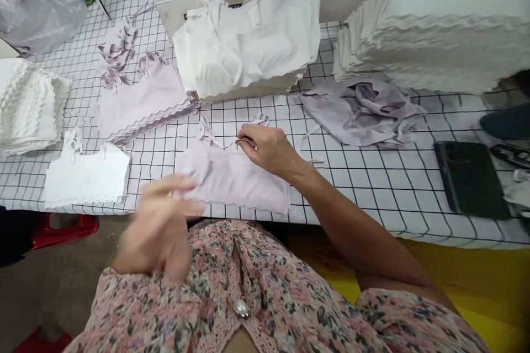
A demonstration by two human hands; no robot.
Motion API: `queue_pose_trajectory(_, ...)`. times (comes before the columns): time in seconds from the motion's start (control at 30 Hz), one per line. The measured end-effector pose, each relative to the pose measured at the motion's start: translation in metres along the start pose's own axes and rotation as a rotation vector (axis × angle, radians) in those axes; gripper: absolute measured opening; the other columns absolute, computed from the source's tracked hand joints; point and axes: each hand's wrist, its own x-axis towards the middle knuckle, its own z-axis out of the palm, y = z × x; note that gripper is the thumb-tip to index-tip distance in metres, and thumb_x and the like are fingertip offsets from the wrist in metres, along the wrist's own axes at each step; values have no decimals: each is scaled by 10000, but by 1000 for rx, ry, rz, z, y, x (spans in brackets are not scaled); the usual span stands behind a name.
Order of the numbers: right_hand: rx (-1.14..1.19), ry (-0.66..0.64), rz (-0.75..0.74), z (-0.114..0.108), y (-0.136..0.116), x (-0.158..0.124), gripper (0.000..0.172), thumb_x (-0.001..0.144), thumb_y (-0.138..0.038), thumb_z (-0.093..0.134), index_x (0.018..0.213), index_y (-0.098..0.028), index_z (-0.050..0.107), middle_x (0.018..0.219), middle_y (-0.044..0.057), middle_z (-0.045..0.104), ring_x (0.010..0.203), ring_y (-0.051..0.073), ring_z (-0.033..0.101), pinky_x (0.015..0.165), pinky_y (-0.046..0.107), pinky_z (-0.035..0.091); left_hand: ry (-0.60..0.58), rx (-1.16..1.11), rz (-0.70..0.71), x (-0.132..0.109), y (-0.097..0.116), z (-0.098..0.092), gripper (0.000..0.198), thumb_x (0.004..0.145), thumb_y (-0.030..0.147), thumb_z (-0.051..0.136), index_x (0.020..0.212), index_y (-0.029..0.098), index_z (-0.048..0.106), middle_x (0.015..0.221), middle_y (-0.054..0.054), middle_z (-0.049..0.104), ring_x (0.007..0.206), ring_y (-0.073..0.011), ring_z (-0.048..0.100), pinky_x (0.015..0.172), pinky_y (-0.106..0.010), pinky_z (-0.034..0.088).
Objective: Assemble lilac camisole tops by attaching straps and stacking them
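A pale lilac camisole top with thin straps and a wavy hem lies flat at the table's front edge. My right hand pinches its upper edge near the right strap; the exact bit between the fingertips is partly hidden. Over the top's lower left side hovers my left hand, smeared by motion, with fingers apart and no object seen in it. Behind and to the left sits a stack of lilac camisole tops. A crumpled heap of lilac tops lies to the right.
White camisole tops are piled against a carton. A tall stack of white fabric stands back right. At left are folded white pieces and a white top. A dark phone lies on the checked tablecloth.
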Motion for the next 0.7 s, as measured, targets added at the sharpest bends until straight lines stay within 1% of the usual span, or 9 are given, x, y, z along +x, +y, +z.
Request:
queue_pose_trajectory(0.07, -57, 75, -38, 0, -6, -4, 165, 986, -171, 517, 918, -173, 668, 855, 81, 739, 753, 203, 644, 697, 325, 449, -126, -160, -170, 2, -13, 16, 355, 1045, 568, 630, 1204, 300, 799, 1059, -60, 815, 1094, -236, 760, 1015, -425, 605)
queue_pose_trajectory(0.13, -154, 117, -96, 4, -17, -10, 202, 989, -149, 495, 898, -166, 674, 839, 94, 736, 755, 215, 645, 720, 340, 456, -248, -492, -520, 7, -31, 37, 394, 1049, 551, 632, 1140, 217, 819, 1093, -109, 824, 1098, -248, 773, 1059, -430, 594)
queue_pose_trajectory(0.2, -261, 99, -133, 9, -31, -19, 270, 1014, -133, 458, 849, -168, 669, 774, 92, 712, 722, 219, 625, 774, 365, 462, -227, -818, -854, 15, -51, 55, 396, 1020, 537, 683, 1053, 165, 815, 1139, -140, 817, 1102, -256, 775, 1090, -441, 583)
queue_pose_trajectory(0.27, -308, 53, -153, 13, -41, -29, 288, 1055, -184, 466, 867, -162, 683, 760, 90, 707, 715, 221, 618, 849, 400, 468, -161, -964, -1014, 22, -67, 66, 318, 1013, 431, 717, 956, 130, 801, 1074, -149, 816, 1022, -240, 782, 1066, -431, 591)
queue_pose_trajectory(0.37, -146, -2, -155, 10, -42, -42, 297, 1055, -414, 602, 1009, -149, 729, 882, 106, 753, 785, 228, 652, 857, 400, 484, -129, -995, -1078, 29, -79, 69, 209, 1007, 278, 712, 942, 101, 802, 1034, -151, 814, 955, -219, 779, 1012, -406, 601)
queue_pose_trajectory(0.43, 46, -25, -75, 7, -34, -43, 346, 1025, -497, 650, 1029, -166, 752, 891, 90, 754, 781, 211, 652, 798, 368, 488, -167, -1000, -1089, 31, -80, 67, 196, 997, 283, 727, 987, 105, 810, 1106, -159, 813, 989, -226, 778, 996, -406, 601)
queue_pose_trajectory(0.57, 350, -157, 121, 9, -16, -35, 269, 939, -469, 730, 832, -225, 769, 772, 46, 716, 787, 208, 634, 793, 370, 491, -256, -988, -1049, 35, -79, 65, 216, 957, 335, 776, 1018, 132, 815, 1130, -156, 812, 1002, -229, 772, 925, -373, 609)
queue_pose_trajectory(0.63, 464, -222, 192, 14, -14, -29, 286, 866, -462, 777, 710, -225, 738, 729, 39, 690, 774, 203, 620, 768, 361, 485, -280, -967, -1024, 38, -79, 65, 228, 958, 353, 775, 1020, 137, 815, 1121, -154, 813, 978, -217, 767, 889, -356, 616)
queue_pose_trajectory(0.7, 580, -218, 282, 18, -15, -23, 354, 835, -498, 797, 647, -211, 707, 696, 31, 671, 722, 177, 602, 740, 346, 479, -315, -939, -1029, 41, -80, 63, 268, 974, 396, 768, 1025, 137, 812, 1117, -153, 814, 959, -206, 764, 902, -369, 626)
